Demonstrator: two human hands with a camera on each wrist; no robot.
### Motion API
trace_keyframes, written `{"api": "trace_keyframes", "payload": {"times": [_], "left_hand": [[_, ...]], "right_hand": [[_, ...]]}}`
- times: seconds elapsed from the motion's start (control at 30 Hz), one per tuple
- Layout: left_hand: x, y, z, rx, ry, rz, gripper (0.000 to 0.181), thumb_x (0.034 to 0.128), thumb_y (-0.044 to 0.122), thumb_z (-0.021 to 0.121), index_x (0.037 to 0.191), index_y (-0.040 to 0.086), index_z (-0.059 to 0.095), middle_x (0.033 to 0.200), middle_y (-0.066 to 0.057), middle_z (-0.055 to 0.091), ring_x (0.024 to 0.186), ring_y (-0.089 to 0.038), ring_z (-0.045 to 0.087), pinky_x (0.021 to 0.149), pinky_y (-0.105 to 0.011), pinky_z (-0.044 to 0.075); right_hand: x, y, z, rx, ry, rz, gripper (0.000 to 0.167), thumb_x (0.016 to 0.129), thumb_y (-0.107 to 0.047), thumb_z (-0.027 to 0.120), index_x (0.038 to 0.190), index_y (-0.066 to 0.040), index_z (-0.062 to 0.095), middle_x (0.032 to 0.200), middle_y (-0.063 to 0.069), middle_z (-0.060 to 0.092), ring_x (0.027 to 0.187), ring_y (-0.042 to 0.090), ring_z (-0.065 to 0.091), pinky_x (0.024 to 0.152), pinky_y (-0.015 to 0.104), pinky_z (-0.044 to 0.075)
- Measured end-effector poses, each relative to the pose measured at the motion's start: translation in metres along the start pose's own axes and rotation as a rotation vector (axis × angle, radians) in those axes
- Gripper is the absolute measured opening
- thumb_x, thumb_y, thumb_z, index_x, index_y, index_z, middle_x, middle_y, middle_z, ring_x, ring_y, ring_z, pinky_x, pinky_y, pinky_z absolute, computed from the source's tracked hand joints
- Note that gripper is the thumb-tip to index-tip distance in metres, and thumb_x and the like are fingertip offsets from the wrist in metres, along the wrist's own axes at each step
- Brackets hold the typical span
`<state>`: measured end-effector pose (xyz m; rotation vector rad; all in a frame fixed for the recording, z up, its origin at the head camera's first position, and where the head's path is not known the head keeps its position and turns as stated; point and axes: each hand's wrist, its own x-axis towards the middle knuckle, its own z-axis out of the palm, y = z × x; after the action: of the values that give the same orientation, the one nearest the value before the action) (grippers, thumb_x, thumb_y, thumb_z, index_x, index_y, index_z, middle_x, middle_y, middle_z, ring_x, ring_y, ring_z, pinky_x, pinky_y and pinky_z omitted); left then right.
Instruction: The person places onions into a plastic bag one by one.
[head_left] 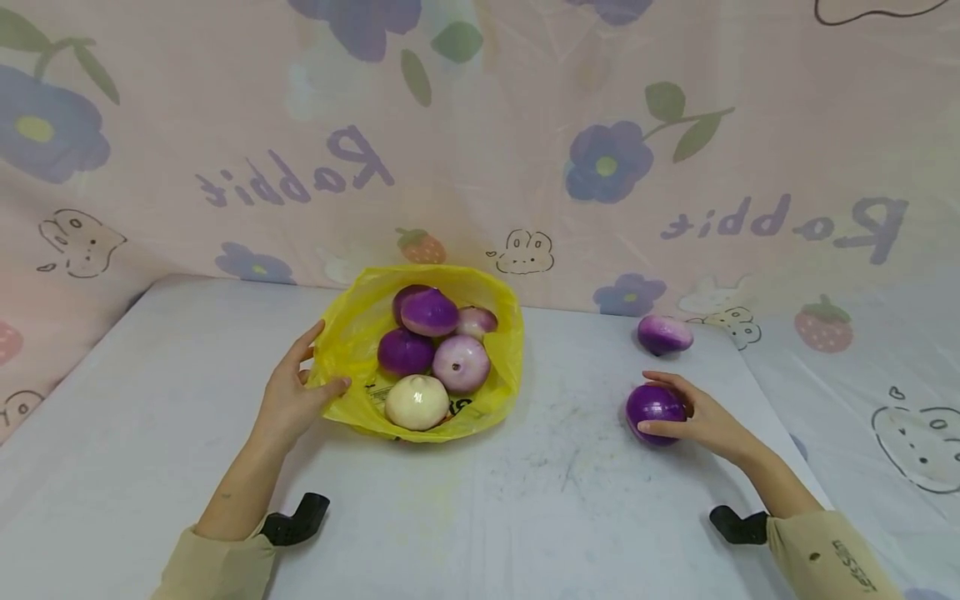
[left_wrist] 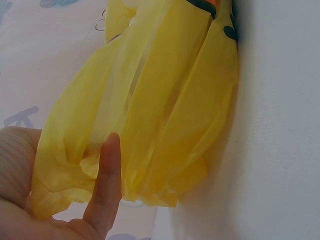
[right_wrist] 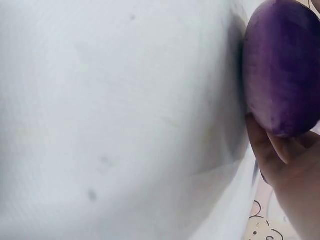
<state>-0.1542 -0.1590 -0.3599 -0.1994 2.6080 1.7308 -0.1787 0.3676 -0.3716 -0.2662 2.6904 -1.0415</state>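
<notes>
Right hand grips a purple onion, left hand holds the yellow bag

Nearest are two beige sleeves (head_left: 225, 567), each with a black bracket (head_left: 300, 518) at the cuff. The left hand (head_left: 295, 398) pinches the left rim of a yellow bag (head_left: 510, 333), thumb inside the mouth and fingers outside. The right hand (head_left: 701, 421) has its thumb on the near side of one purple onion (head_left: 651, 410) and fingers on the far side, at the right of the white table (head_left: 570, 517). From the right wrist this onion is a long oval, its long axis running along the table top; which way its tip points cannot be told.

Six onions show in the bag, whose mouth faces the person: one white onion (head_left: 417, 403) in front, its tip away from the person; two pale purple onions (head_left: 471, 375), the front one turning a dark end to the person; and three deep purple onions (head_left: 405, 353).

Beyond the right hand lies one two-tone onion (head_left: 664, 333), long axis roughly left to right. Behind everything hangs a printed cloth (head_left: 480, 150).
</notes>
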Motion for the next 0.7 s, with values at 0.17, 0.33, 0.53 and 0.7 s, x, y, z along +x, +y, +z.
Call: {"api": "trace_keyframes", "payload": {"times": [0.17, 0.33, 0.53, 0.7], "left_hand": [[0.0009, 0.0005, 0.0000, 0.004, 0.002, -0.005, 0.085, 0.0875, 0.006, 0.064, 0.155, 0.024, 0.015, 0.149, -0.025, 0.027, 0.111, -0.036, 0.053, 0.072, -0.017, 0.052], [0.0006, 0.0004, 0.0006, -0.002, 0.000, -0.007, 0.085, 0.0876, 0.007, 0.064, 0.155, 0.024, 0.015, 0.149, -0.025, 0.026, 0.110, -0.036, 0.054, 0.071, -0.016, 0.051], [0.0007, -0.0004, 0.0007, 0.001, 0.001, -0.003, 0.085, 0.0873, 0.007, 0.064, 0.155, 0.024, 0.015, 0.149, -0.025, 0.027, 0.109, -0.035, 0.054, 0.071, -0.015, 0.051], [0.0008, 0.0002, 0.0007, 0.007, 0.001, -0.007, 0.085, 0.0873, 0.007, 0.064, 0.155, 0.024, 0.015, 0.148, -0.025, 0.027, 0.110, -0.036, 0.054, 0.071, -0.016, 0.051]], "right_hand": [[-0.0016, 0.0018, 0.0008, 0.005, -0.012, -0.016, 0.078, 0.082, -0.029, 0.074, 0.147, -0.014, 0.033, 0.147, 0.022, 0.034, 0.128, 0.044, 0.039, 0.096, 0.065, 0.037], [-0.0011, 0.0025, 0.0019, -0.001, -0.011, -0.016, 0.076, 0.080, -0.028, 0.076, 0.144, -0.015, 0.036, 0.144, 0.020, 0.037, 0.125, 0.043, 0.042, 0.094, 0.062, 0.040], [-0.0003, 0.0024, 0.0024, -0.009, -0.004, -0.011, 0.075, 0.081, -0.029, 0.076, 0.144, -0.015, 0.037, 0.144, 0.021, 0.038, 0.125, 0.043, 0.042, 0.094, 0.062, 0.040], [0.0010, -0.0007, 0.0030, -0.013, 0.001, -0.008, 0.075, 0.081, -0.031, 0.075, 0.144, -0.015, 0.037, 0.144, 0.022, 0.038, 0.124, 0.044, 0.043, 0.094, 0.064, 0.040]]}}
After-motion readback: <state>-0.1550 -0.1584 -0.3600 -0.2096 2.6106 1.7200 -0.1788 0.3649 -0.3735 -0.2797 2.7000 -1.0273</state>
